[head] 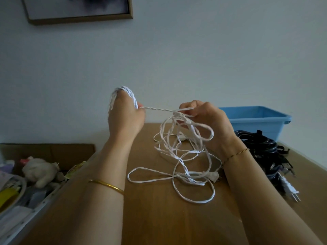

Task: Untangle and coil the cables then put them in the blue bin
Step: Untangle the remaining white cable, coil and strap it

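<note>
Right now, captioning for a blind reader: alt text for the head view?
The left hand holds a coil of thin white twisted cable, and the right hand pinches its tangled remainder above a brown wooden table. A blue plastic bin and a pile of black cables sit at right.

i see my left hand raised, a coil of white cable wound round its fingers. a twisted strand runs taut across to my right hand, which pinches a knotted bunch of it. the rest hangs into loose loops on the counter, its plug lying there. black cables are heaped just beside the blue bin, far right.
</note>
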`<move>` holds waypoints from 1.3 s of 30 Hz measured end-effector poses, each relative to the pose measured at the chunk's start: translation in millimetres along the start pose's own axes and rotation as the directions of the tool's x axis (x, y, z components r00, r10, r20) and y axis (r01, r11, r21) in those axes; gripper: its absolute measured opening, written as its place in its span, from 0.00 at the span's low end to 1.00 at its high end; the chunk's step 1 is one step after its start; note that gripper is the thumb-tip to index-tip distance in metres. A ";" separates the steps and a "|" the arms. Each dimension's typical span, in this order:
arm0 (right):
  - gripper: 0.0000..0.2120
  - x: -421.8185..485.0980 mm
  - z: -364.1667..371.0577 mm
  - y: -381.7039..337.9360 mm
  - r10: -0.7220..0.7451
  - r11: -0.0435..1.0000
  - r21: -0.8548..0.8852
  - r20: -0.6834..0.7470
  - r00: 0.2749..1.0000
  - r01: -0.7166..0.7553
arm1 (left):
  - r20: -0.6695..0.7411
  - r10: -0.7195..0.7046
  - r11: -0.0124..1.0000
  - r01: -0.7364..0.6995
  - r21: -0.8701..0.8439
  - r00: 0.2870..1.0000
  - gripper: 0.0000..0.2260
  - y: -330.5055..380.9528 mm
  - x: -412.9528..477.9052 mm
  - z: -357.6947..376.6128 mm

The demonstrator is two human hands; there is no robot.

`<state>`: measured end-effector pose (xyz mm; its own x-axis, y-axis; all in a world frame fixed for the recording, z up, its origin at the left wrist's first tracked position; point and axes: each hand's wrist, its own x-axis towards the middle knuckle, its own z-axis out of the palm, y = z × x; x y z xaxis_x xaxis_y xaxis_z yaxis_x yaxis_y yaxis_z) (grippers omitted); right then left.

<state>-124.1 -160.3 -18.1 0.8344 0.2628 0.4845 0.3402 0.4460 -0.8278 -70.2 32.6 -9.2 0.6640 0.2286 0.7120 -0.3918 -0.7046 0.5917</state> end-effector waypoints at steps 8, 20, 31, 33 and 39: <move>0.26 -5.8 -8.5 -10.4 0.140 0.934 -0.318 -0.097 0.985 -0.164 | -0.106 -0.100 0.994 0.103 0.021 0.989 0.05 -26.4 6.5 -16.2; 0.16 -7.2 -56.5 12.3 -0.170 0.334 -0.754 -0.639 0.750 -0.566 | -0.343 -0.171 0.984 0.175 -0.020 0.923 0.08 -39.8 15.2 -40.5; 0.05 1.3 -16.0 25.9 -0.010 0.253 -0.894 -0.386 0.922 -0.371 | 0.016 -0.153 0.987 0.152 0.050 0.988 0.06 -26.9 9.3 -31.7; 0.11 -1.5 -9.6 16.2 0.157 0.526 -0.765 -0.342 0.926 -0.372 | 0.115 -0.073 0.993 0.061 0.102 0.991 0.09 -19.0 4.2 -23.1; 0.11 -1.4 20.7 -2.7 0.144 0.867 -0.438 -0.235 0.961 -0.238 | 0.167 0.178 0.957 -0.210 0.198 0.970 0.12 -4.6 -9.8 -5.6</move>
<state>-135.2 -144.2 -10.7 0.9532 0.1156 0.2795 0.2867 -0.0508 -0.9567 -78.4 37.4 -16.8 0.6803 -0.0164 0.7327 -0.3889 -0.8555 0.3419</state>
